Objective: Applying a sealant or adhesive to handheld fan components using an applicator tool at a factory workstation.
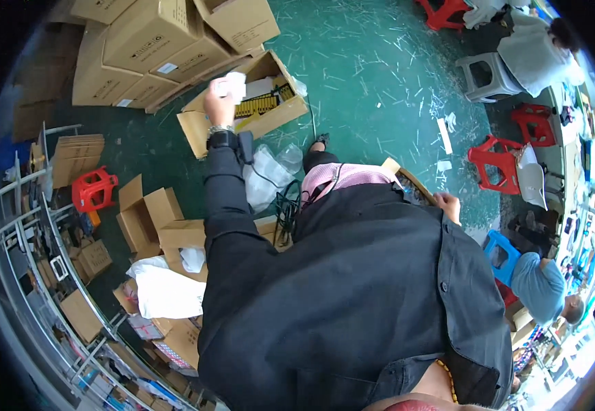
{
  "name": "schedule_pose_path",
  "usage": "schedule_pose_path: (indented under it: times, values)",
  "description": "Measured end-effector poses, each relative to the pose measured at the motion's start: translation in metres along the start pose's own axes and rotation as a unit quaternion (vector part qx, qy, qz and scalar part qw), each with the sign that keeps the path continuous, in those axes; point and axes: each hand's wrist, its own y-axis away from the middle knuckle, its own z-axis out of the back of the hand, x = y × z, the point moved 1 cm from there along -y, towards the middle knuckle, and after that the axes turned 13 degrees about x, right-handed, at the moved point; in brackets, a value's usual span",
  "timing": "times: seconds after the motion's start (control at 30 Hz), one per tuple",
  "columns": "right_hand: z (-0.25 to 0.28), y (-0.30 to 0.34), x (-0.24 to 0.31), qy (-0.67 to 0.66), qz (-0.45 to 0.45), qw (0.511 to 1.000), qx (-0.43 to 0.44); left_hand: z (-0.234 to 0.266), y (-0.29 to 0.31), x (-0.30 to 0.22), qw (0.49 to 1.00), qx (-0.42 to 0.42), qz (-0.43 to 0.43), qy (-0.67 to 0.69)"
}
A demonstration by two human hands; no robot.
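Note:
Stretched out ahead, my left hand point(218, 108) is closed round a small white object point(236, 85), its kind too blurred to tell. Just past and below that hand lies an open cardboard carton point(290, 111) with rows of yellow-and-black items point(256, 106) and some white material inside. A cord with a black block hangs at my left wrist. On my right side, my right hand point(449, 206) grips the edge of an open cardboard box point(414, 183) against my hip. My body hides most of this box, and its contents are hard to make out.
Stacked cartons point(153, 51) rise behind the open carton. Clear plastic bags point(266, 178) and black cables point(287, 209) lie by my legs. Opened boxes point(153, 216), a red stool point(94, 189) and metal racks point(57, 226) stand left. Seated people point(540, 284) work along benches at right.

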Motion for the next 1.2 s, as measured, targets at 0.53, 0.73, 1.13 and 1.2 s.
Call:
schedule_pose_path:
  times: [0.53, 0.73, 1.13, 1.2]
  values:
    - [-0.050, -0.030, 0.136, -0.064, -0.084, 0.990, 0.097, -0.007, -0.115, 0.249, 0.969, 0.118, 0.167, -0.140]
    - [-0.069, -0.021, 0.090, -0.089, -0.128, 0.980, 0.125, -0.032, -0.132, 0.287, 0.943, 0.193, 0.223, -0.152]
    - [-0.034, -0.005, 0.116, -0.096, -0.229, 0.969, 0.018, -0.120, -0.143, 0.262, 0.888, 0.343, 0.255, -0.166]
    - [-0.054, -0.019, 0.099, -0.075, -0.205, 0.976, 0.013, -0.086, -0.168, 0.238, 0.888, 0.372, 0.268, -0.040]
